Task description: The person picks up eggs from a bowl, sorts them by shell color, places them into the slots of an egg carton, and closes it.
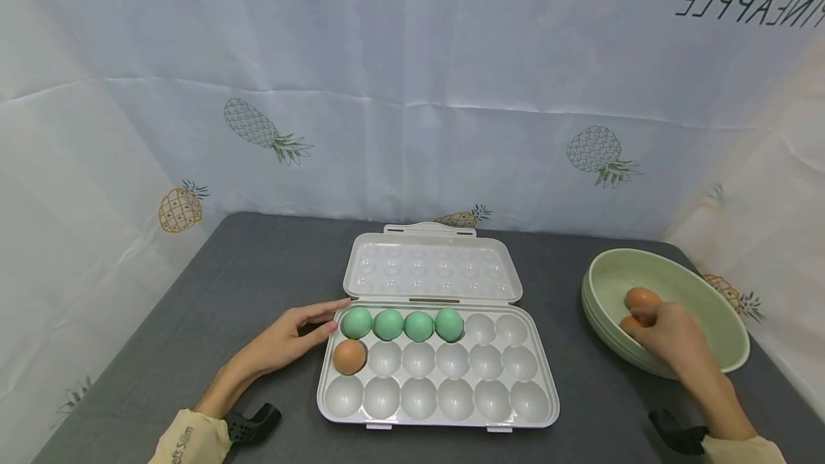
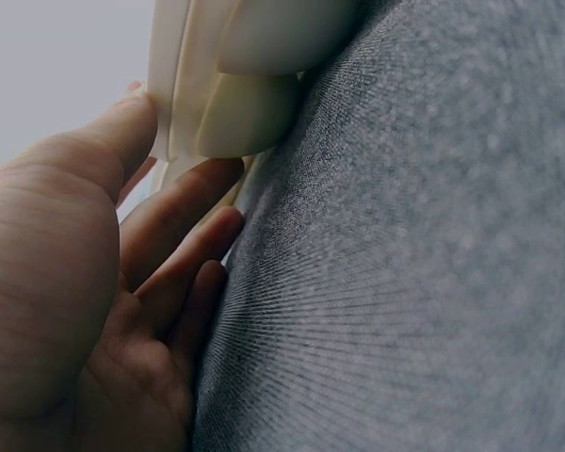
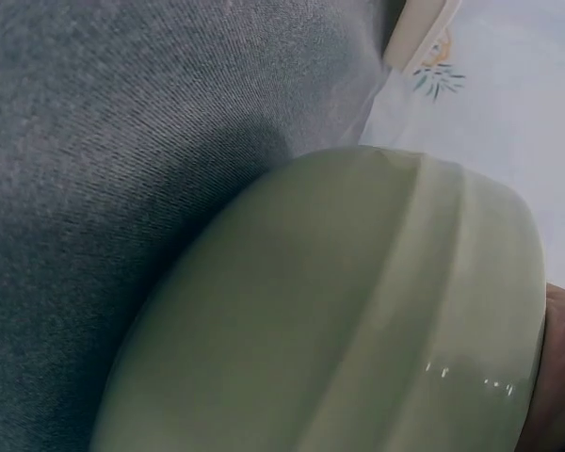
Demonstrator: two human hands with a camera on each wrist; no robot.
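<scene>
In the head view, an egg tray (image 1: 417,360) lies on the table with its lid (image 1: 433,263) folded back. Several green eggs (image 1: 419,326) fill the left part of its back row, and one brown egg (image 1: 349,356) sits at the left of the middle row. My left hand (image 1: 283,339) touches the tray's back left corner, fingers nearly straight and thumb (image 2: 137,118) against the rim. Inside the green bowl (image 1: 725,339), my right hand (image 1: 673,339) pinches a brown egg (image 1: 630,326), partly hidden by the fingers; another brown egg (image 1: 642,299) lies just behind it.
The bowl stands at the table's right edge, its outer wall (image 3: 358,301) filling much of the right wrist view. Behind the dark grey table (image 1: 271,256) hangs a pineapple-print cloth (image 1: 412,77). A black strap (image 1: 254,424) is on the left wrist.
</scene>
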